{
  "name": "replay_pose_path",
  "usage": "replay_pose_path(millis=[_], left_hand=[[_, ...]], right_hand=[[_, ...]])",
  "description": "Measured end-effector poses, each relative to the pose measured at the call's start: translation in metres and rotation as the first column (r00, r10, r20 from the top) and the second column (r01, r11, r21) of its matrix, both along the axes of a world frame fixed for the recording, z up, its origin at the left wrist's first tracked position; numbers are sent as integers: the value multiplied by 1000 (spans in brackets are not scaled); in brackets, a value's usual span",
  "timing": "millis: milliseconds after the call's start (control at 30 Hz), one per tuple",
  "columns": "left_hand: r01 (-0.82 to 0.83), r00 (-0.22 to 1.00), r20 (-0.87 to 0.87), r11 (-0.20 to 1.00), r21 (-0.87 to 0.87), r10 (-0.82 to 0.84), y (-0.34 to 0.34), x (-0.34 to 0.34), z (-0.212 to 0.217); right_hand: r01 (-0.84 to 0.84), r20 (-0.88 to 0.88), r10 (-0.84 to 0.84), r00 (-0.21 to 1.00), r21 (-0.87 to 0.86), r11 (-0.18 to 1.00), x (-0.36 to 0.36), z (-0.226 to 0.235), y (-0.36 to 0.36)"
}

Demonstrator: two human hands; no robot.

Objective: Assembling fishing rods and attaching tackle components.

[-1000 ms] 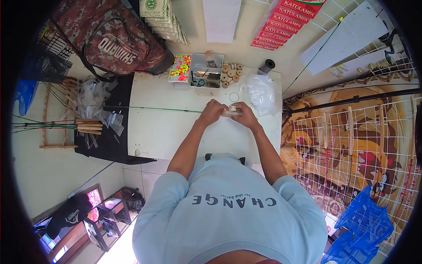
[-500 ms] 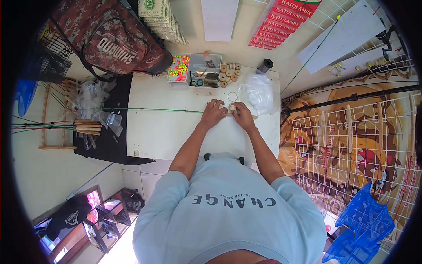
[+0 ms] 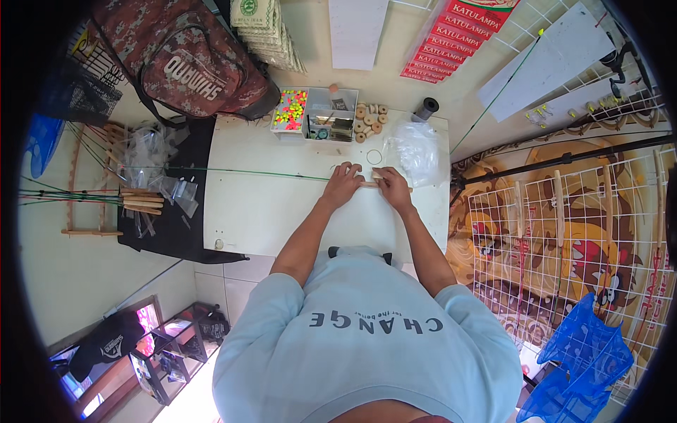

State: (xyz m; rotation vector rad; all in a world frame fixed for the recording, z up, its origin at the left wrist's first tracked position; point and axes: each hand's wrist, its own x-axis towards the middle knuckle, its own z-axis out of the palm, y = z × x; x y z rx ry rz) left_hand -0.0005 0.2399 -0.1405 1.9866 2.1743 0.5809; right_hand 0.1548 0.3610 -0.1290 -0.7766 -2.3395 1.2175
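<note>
A thin green fishing rod (image 3: 261, 173) lies across the white table from the left, with its light wooden handle (image 3: 369, 185) under my hands. My left hand (image 3: 343, 185) is closed around the rod where it meets the handle. Just to its right, my right hand (image 3: 393, 189) pinches a small pale wooden spool (image 3: 376, 174) against the handle, its fingers covering most of it. The handle's end shows past my right hand. Any line between spool and rod is too fine to make out. Beyond my hands lies a thin ring (image 3: 374, 156).
At the back stand a divided tray (image 3: 308, 134) with bright beads, several wooden spools (image 3: 369, 121) and a black roll (image 3: 425, 108). A clear plastic bag (image 3: 416, 149) lies at the right. Several wooden-handled rods (image 3: 141, 201) rest on the left beside a camouflage bag (image 3: 190, 70).
My right fingers have shifted over the wooden spool, so less of it shows. My left hand has stayed on the rod. The view has moved slightly.
</note>
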Motion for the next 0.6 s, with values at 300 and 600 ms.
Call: replay_pose_path(millis=[300,600], left_hand=[[14,998,-68,997,75,-9,-12,3,-8],[62,992,-112,993,104,-50,-8,-1,0]], right_hand=[[44,29,-44,999,16,999,-6,2,-4],[38,-17,-38,999,9,999,-7,1,0]])
